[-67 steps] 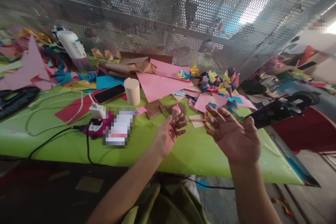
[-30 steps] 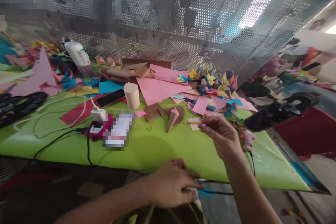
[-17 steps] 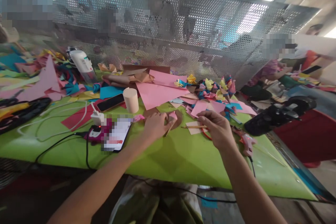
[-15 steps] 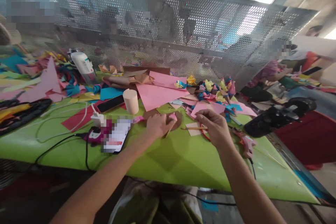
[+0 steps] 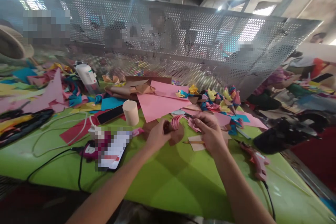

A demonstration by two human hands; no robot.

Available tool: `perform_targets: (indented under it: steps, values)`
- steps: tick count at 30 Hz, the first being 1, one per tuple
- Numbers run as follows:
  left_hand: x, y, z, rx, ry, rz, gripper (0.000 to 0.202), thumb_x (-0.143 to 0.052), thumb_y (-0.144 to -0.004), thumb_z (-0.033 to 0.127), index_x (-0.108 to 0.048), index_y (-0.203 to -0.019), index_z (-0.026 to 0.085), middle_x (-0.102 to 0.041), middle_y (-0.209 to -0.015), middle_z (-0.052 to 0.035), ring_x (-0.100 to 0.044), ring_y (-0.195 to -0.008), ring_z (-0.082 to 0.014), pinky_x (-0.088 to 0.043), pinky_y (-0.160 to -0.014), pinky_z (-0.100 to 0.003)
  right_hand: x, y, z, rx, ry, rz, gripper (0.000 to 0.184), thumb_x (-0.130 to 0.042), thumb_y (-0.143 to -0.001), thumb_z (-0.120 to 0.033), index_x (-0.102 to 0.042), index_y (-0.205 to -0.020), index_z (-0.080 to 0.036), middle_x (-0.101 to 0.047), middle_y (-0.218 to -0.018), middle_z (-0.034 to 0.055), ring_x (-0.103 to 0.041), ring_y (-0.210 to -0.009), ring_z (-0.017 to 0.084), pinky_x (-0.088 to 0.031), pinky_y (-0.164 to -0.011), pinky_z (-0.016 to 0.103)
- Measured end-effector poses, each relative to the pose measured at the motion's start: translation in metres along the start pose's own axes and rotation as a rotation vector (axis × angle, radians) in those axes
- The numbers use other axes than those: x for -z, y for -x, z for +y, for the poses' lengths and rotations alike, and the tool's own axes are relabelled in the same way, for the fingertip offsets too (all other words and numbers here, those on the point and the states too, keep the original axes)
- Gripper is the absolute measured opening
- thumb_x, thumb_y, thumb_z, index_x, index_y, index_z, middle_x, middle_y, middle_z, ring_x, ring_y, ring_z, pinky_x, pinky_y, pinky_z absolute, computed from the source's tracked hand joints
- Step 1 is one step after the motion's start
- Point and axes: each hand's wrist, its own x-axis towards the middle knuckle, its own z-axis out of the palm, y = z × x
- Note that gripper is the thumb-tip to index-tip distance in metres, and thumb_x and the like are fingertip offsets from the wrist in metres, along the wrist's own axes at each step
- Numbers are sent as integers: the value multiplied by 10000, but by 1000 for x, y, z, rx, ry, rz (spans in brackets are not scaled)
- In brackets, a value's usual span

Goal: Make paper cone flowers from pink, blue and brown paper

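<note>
My left hand is closed around a small brown paper cone with a pink curled piece at its mouth, lifted just above the green table. My right hand is closed in a pinch beside it, fingertips at a small pink scrap; what exactly it pinches is too small to tell. Under the hands lie a brown paper round and a tan paper square with a thin stick.
A pink glue gun lies right of my right arm. A phone, charger and cables sit left; a tan cup, black phone, pink sheets, and piles of coloured paper cones behind. A perforated metal screen stands at the back, people beyond.
My left hand came up from my lap, took hold of the brown cone on the table and lifted it. My right hand moved left toward it. The camera tilted up.
</note>
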Motion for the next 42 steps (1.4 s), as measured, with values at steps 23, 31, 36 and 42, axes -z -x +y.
perform_targets:
  steps: [23,31,36,42]
  values:
    - [-11,8,3,-92,524,-173,537,-781,-764,236,-632,-1280,213,-662,-1334,-109,-585,-1272,-301,-384,-1146,-458,2,6,9,-61,-143,11,311,-917,-609,-448,-746,-757,-236,-685,-712,-7,-578,-606,120,-482,-538,229]
    - [-13,10,7,-49,452,-213,463,-759,-734,224,-645,-1183,212,-723,-1177,-78,-645,-1131,-291,-460,-1059,-449,1,9,5,-41,-96,14,325,-903,-619,-433,-768,-849,-248,-740,-793,9,-629,-659,150,-498,-607,281]
    - [-16,9,4,-33,464,-270,433,-743,-735,251,-628,-1151,217,-716,-1133,-64,-641,-1085,-279,-477,-1011,-426,-3,13,3,-5,-88,18,266,-901,-624,-389,-761,-799,-246,-742,-805,8,-626,-693,158,-490,-646,293]
    - [-20,10,2,12,518,-328,437,-723,-751,290,-601,-1167,232,-713,-1111,-54,-629,-1077,-286,-481,-982,-423,-11,16,1,-22,-191,53,246,-923,-582,-354,-773,-756,-265,-732,-760,-18,-596,-679,143,-487,-682,287]
